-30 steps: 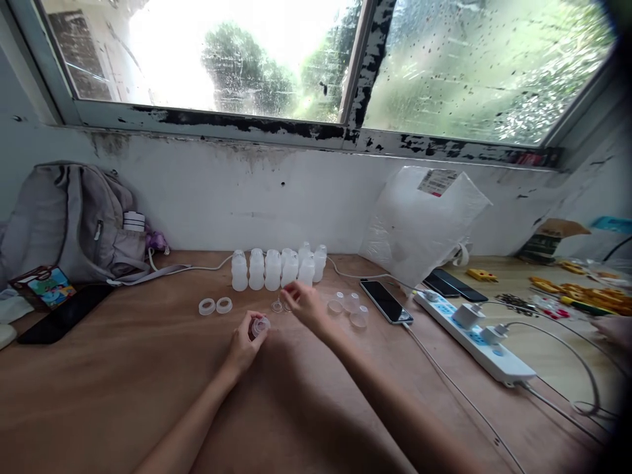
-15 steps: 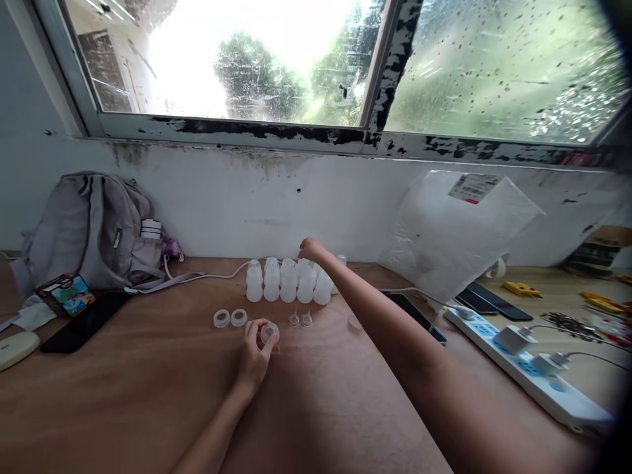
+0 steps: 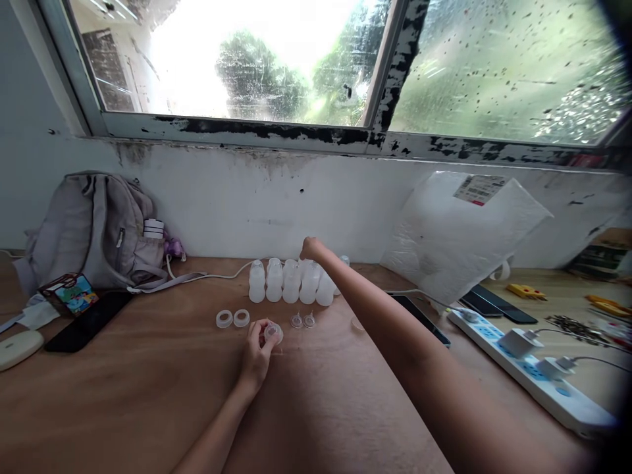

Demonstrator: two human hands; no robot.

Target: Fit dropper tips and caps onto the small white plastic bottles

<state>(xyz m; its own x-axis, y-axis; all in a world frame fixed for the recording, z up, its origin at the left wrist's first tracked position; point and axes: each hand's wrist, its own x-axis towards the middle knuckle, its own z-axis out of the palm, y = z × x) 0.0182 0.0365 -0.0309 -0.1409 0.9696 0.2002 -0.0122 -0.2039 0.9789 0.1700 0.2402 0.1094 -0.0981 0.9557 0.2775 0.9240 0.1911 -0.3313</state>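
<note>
My left hand (image 3: pixel 257 345) is closed around a translucent bottle ring (image 3: pixel 274 334) with a clear piece in its middle, just above the table. My right hand (image 3: pixel 312 249) reaches far forward over a row of small frosted bottles (image 3: pixel 274 283), its fingers bent down behind their tops. Those fingertips are hidden, so what they grip cannot be made out. Two loose white rings (image 3: pixel 232 318) lie left of my left hand. To its right stand two small clear nipple-shaped pieces (image 3: pixel 303 320). Another pale round piece (image 3: pixel 357 324) is partly covered by my right forearm.
A grey backpack (image 3: pixel 99 230) leans on the wall at left, near a dark phone (image 3: pixel 89 324). At right are a white power strip (image 3: pixel 533 365) with chargers, a black tablet-like device (image 3: pixel 419 316) and a white plastic bag (image 3: pixel 444 230). A cable runs behind the bottles.
The view has shifted slightly, moving everything a little to the right. Both hands keep nearly the same pose and place over the table.
</note>
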